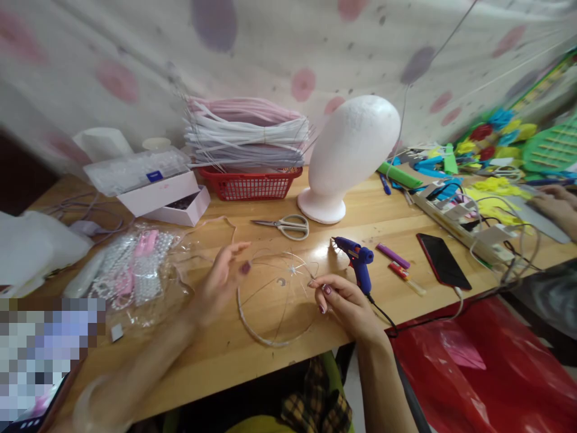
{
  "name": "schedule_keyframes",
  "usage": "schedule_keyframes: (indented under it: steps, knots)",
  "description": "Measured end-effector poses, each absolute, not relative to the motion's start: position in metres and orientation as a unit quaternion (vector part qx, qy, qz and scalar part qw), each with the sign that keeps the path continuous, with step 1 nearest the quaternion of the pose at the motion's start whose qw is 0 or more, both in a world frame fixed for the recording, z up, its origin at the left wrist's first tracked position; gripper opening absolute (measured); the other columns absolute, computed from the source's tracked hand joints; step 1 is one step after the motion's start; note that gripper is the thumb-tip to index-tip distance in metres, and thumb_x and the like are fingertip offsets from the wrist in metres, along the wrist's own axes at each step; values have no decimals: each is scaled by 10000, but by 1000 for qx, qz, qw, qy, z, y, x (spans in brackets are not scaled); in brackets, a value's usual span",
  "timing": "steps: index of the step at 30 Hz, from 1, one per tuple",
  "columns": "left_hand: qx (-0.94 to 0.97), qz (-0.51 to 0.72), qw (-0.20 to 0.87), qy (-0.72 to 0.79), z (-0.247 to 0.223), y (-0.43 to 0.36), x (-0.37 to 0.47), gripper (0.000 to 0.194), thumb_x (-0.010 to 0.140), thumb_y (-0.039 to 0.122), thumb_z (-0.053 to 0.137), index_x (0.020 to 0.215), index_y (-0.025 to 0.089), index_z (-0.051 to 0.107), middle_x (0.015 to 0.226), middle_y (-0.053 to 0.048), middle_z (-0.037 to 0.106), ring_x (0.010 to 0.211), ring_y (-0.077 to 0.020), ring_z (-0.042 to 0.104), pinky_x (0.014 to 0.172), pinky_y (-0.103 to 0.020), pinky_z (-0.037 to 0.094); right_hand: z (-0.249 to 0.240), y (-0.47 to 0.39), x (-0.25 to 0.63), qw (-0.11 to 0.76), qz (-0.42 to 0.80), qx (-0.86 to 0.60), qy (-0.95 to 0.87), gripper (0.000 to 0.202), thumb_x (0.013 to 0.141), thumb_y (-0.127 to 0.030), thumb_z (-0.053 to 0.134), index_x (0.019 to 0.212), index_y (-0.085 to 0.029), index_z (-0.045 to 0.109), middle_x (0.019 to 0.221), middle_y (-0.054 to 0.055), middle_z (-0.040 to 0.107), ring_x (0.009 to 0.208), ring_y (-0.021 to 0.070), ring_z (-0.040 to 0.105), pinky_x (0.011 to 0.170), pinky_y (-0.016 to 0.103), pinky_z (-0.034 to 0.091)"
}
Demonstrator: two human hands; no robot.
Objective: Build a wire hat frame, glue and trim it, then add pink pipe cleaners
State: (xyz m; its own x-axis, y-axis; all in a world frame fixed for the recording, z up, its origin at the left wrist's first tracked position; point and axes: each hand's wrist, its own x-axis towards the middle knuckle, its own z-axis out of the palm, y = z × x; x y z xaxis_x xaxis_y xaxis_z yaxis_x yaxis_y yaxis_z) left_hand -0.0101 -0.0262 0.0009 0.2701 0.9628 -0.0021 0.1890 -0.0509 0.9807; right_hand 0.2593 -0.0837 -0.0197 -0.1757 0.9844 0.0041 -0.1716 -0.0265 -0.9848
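Right hand (340,300): fingertips pinched together on right side of wire hoop (270,343). Hoop between hands, over table (193,367); cannot tell whether touching it. Left hand (220,276): blurred, fingers apart, grasping nothing visible, just beside hoop's left side. Glue gun (359,260) near right hand. Scissors (294,227) beyond hoop. Bagged beads (151,273) left of left hand.

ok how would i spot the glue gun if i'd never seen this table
Find the big white foam head standing on the wooden table. Nearer than its base, just beyond the right hand, lies the glue gun. Its dark blue pistol shape sets it apart from the slim, straight purple stick beside it.
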Motion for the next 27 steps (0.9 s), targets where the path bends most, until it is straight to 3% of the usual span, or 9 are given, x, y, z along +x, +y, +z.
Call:
schedule_keyframes:
  steps: [3,6,9,11,13,15,17,19,27]
  knots:
    - [651,363,517,421,-17,-59,-22,1042,728,617,762,1531,304,174,1651,-144,149,1516,-368,177,1224,-534,205,-22,-81,259,485,595,-405,-496,241,906,-429,659,1016,-233,746,661,0,648,469,84,410,477,245,314]
    - [681,318,488,444,-21,-74,-23,1149,675,536,844,1546,374,112,1654,-129,135,1508,-395,188,1213,-599,187,-23,-80,258,478,604,-402,-495,257,891,-453,671,1027,-251,754,685,6,679,444,80,412,477,249,343]
    - [665,344,480,456,-14,-70,-20,1025,720,529,814,1529,372,204,1647,-100,201,1504,-362,222,1224,-548,204,-22,-83,261,483,589,-421,-493,293,897,-488,654,1012,-240,758,685,24,683,530,126,520,559,280,415]
    - [621,390,499,461,-5,-59,-19,741,827,590,680,1453,325,386,1594,-80,350,1479,-316,300,1190,-449,314,-22,-86,262,488,571,-443,-489,325,908,-515,629,972,-223,756,693,38,678,617,160,575,611,295,433]
    - [581,396,514,492,4,-45,-18,512,921,646,482,1227,259,621,1373,-85,601,1249,-272,569,952,-329,523,-22,-89,262,485,563,-456,-490,342,925,-522,600,929,-212,745,668,28,648,634,163,569,628,294,420]
    - [568,345,532,524,14,-31,-14,584,911,703,414,967,212,726,1000,-78,719,691,-174,655,509,-244,489,-23,-90,260,478,561,-460,-494,340,939,-506,586,878,-203,728,612,1,580,589,140,509,598,280,377]
    - [580,310,556,509,21,-19,-9,587,868,717,477,819,196,743,730,-35,652,457,-105,480,374,-227,332,-23,-89,256,482,559,-464,-489,341,943,-494,587,829,-196,708,575,-23,497,548,117,423,552,267,309]
    - [598,312,568,471,25,-13,-3,544,842,691,542,715,198,733,596,-3,548,474,-103,452,407,-217,332,-23,-89,252,492,562,-468,-472,354,936,-501,595,791,-191,685,572,-35,443,524,101,345,520,265,245]
    - [593,294,613,431,28,-16,3,516,805,702,590,671,208,651,456,81,331,363,-71,264,348,-219,227,-23,-90,251,494,562,-477,-462,393,893,-560,622,746,-195,636,576,-37,415,503,98,267,490,275,187]
